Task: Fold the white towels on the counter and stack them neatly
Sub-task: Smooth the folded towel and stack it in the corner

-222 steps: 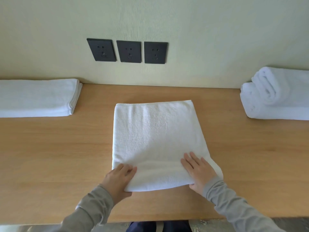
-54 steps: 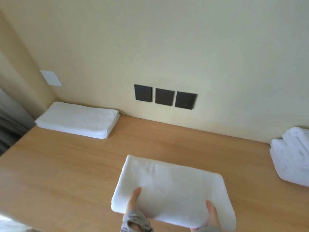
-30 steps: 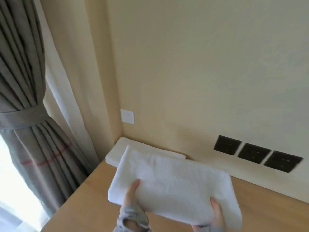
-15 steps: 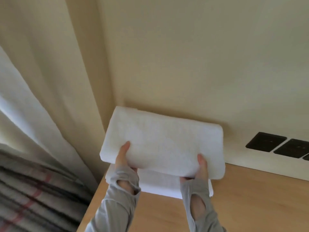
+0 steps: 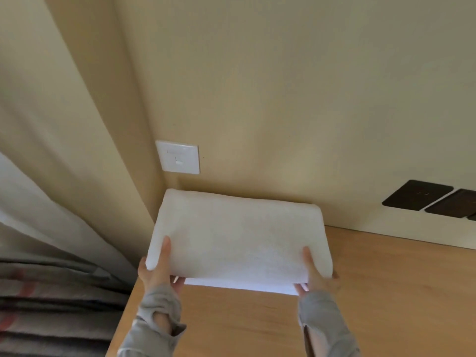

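At the left end of the light wooden counter (image 5: 373,292), close to the corner of the cream wall, a folded white terry towel (image 5: 237,238) is held by both hands over a second folded white towel (image 5: 239,284). Only a narrow bright strip of the lower towel shows under the near edge of the upper one. The left hand (image 5: 157,271) grips the near left corner, thumb laid on the top face and fingers curled beneath. The right hand (image 5: 315,276) grips the near right corner in the same manner, thumb on top and fingertips showing below the edge. The hands are well apart, one at each end of the near long side; the towel spans the gap between them and extends away toward the wall. Whether the held towel already rests on the lower one cannot be told. Grey sleeves (image 5: 324,325) cover both wrists. A white square wall plate (image 5: 178,157) sits above the towel's far left corner. Dark rectangular socket plates (image 5: 417,194) lie to the right, and a grey curtain with reddish stripes (image 5: 51,292) hangs left of the counter.
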